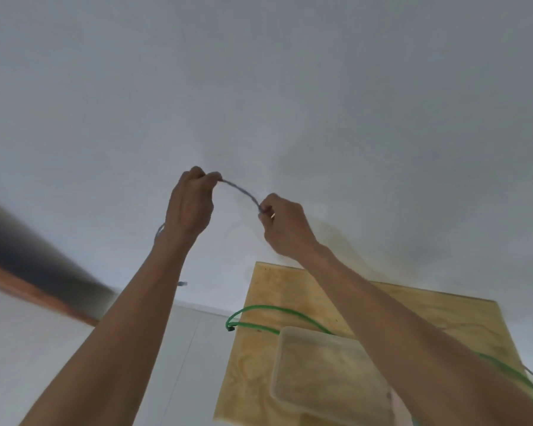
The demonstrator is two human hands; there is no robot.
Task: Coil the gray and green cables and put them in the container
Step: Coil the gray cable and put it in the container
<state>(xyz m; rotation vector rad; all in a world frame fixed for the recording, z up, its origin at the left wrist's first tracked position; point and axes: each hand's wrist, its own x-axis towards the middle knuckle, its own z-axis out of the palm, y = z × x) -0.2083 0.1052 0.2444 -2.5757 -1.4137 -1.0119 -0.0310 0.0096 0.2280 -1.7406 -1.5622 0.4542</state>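
Observation:
Both hands are raised in front of a pale wall. My left hand (191,204) grips the gray cable (240,190), which arcs across to my right hand (282,224), pinching it. A gray strand hangs behind my left wrist, with a plug end showing near the forearm. The green cable (260,309) lies looped on the wooden table (265,290) below, running past the clear plastic container (326,373) and under my right arm. The container holds no cable that I can see.
The wooden table top fills the lower right, with the container near its front. A blurred dark and brown edge (37,278) crosses the left side. Pale floor or wall lies left of the table.

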